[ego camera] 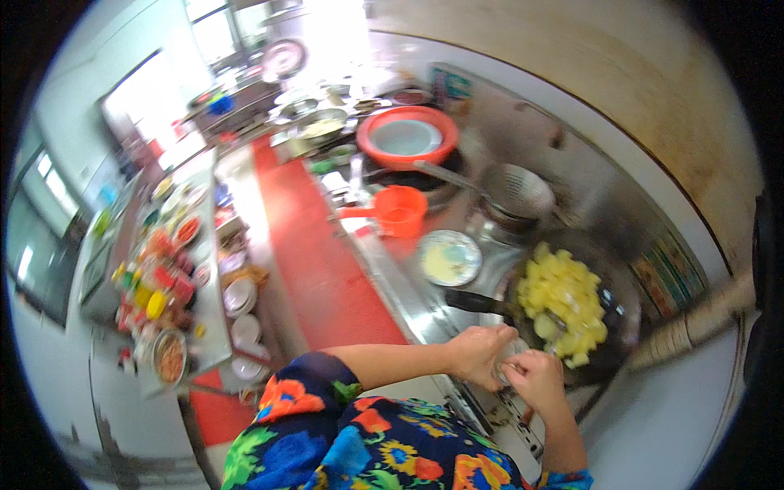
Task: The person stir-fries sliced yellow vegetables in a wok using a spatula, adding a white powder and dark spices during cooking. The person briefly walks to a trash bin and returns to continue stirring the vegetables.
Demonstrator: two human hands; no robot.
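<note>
My left hand [484, 356] grips a small clear container [507, 358] just in front of the wok. My right hand [534, 376] is at the container's mouth with its fingers bent; whether it pinches something there is too blurred to tell. Beyond both hands, chunks of yellow food, perhaps potato, [562, 294] lie in a dark wok [621, 312] with a black handle [474, 301]. A metal utensil [556, 327] rests partly among the chunks. To the left of the wok is a patterned plate [450, 257] with pale residue.
An orange dipper [400, 211], a red basin [407, 138] and a perforated metal strainer [520, 190] stand farther along the steel counter [392, 257]. Across the red floor strip [318, 263], another counter holds bottles, bowls and a metal bowl [169, 358]. A wall stands at right.
</note>
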